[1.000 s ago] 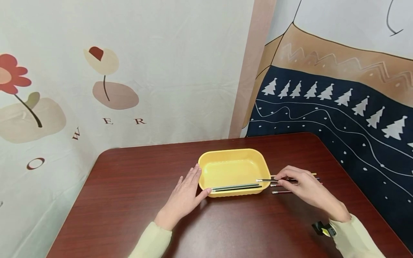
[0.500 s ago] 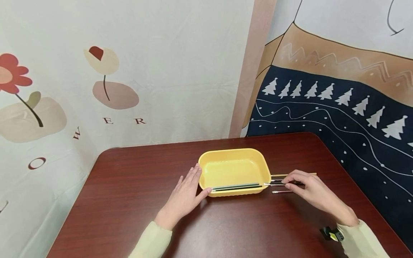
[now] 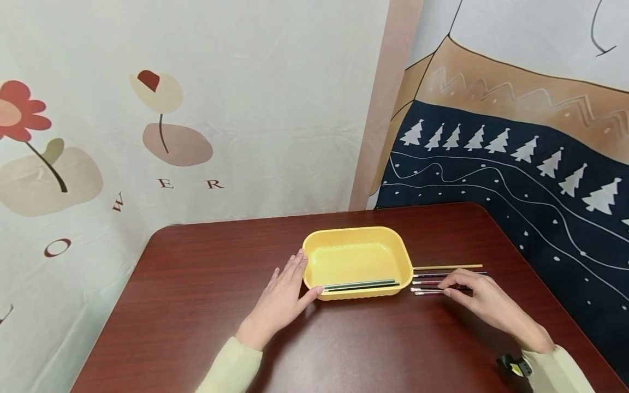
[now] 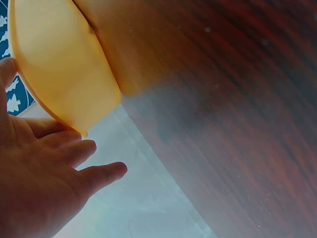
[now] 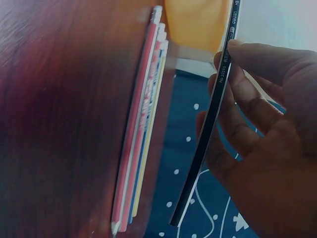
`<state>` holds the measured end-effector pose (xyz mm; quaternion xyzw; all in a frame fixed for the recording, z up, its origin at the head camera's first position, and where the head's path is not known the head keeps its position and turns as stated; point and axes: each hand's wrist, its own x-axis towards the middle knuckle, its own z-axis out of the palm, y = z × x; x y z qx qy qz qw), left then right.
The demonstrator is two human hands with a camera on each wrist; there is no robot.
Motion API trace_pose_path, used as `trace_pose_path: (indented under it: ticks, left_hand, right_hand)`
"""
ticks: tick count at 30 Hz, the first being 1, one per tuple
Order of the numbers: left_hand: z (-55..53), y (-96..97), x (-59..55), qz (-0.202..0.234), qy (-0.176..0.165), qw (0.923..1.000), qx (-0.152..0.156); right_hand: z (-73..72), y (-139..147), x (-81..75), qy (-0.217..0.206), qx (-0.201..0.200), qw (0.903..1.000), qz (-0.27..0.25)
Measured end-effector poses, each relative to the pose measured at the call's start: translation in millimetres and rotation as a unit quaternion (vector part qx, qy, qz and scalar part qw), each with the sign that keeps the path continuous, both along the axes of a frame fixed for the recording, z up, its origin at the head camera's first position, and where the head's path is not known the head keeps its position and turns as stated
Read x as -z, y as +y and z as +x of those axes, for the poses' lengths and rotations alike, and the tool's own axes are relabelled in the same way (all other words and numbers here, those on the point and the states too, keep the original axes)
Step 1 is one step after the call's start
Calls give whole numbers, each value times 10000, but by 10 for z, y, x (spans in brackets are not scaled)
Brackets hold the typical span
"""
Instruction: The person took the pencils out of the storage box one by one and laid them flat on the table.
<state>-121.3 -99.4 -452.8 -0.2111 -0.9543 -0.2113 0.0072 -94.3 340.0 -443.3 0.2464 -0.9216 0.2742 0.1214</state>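
A yellow plastic tray [image 3: 354, 259] stands at mid-table with two dark pencils [image 3: 361, 285], one greenish and one black, lying along its near side. My left hand [image 3: 277, 303] rests at the tray's left end, fingers straight along the rim and thumb at the near-left corner. In the left wrist view those fingers touch the tray wall [image 4: 64, 64]. To the right of the tray, my right hand [image 3: 484, 300] pinches a black pencil [image 5: 200, 144] with printed lettering between thumb and fingers. It is held above the table, over the nearer loose pencils.
Several pencils lie side by side right of the tray: a yellow one [image 3: 447, 267] farthest back, a blue one [image 5: 133, 193], and red ones, the nearest red pencil [image 5: 133, 129] having a white eraser. A patterned cloth [image 3: 491, 174] hangs behind the brown table [image 3: 221, 262].
My right hand has drawn back to the right and toward me with the black pencil, its eraser end leaving the tray's right rim. The left hand and tray have stayed put.
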Motion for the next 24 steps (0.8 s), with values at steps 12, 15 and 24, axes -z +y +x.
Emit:
trace_pose_path:
  ticks: [12, 15, 24]
  left_hand:
    - [-2, 3, -4, -11, -17, 10000, -3]
    - [-3, 2, -3, -17, -22, 10000, -6]
    - [-8, 3, 7, 17, -7, 10000, -9]
  right_hand:
    - [-5, 129, 138, -195, 8, 9998, 96]
    - [-17, 147, 183, -100, -82, 9998, 126]
    - [-44, 192, 248, -188, -109, 9995, 228]
